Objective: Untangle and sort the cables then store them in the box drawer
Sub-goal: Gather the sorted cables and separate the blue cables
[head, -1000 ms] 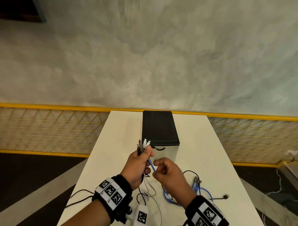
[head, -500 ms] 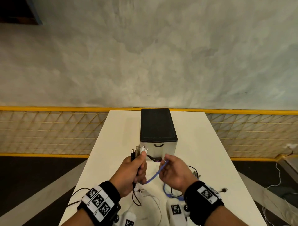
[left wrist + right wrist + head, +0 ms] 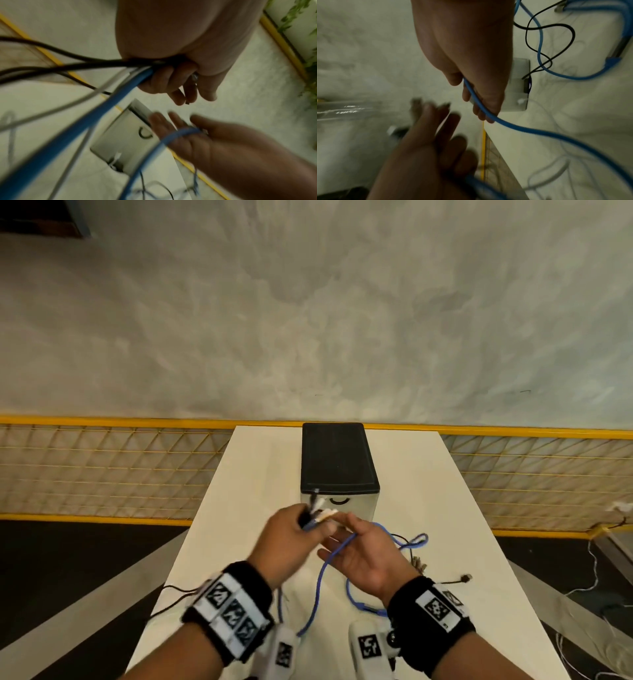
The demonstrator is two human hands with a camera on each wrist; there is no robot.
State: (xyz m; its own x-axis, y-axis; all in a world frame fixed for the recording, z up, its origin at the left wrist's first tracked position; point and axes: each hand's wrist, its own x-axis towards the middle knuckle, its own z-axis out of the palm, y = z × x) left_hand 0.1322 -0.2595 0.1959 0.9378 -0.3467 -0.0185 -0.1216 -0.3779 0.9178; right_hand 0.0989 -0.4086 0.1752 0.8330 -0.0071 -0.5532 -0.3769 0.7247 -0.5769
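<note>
blue cable (image 3: 337, 547) across right hand (image 3: 363, 556) fingers (image 3: 334, 554)

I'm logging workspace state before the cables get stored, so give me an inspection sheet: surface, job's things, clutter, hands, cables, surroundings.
Surface: white table, cables strewn over its near half.
Job's things: box drawer with a black top, standing mid-table; drawer front looks closed.
Clutter: nothing seen.
Hands: left hand grips a bundle of cable ends; right hand is palm-up with straight fingers, the blue cable draped across it.
Cables: the blue cable runs from the left hand's bundle over the right palm and loops on the table; black cables trail off the table's left edge; a white cable lies loose on the table.
Surroundings: yellow mesh fence behind the table, grey wall beyond.
</note>
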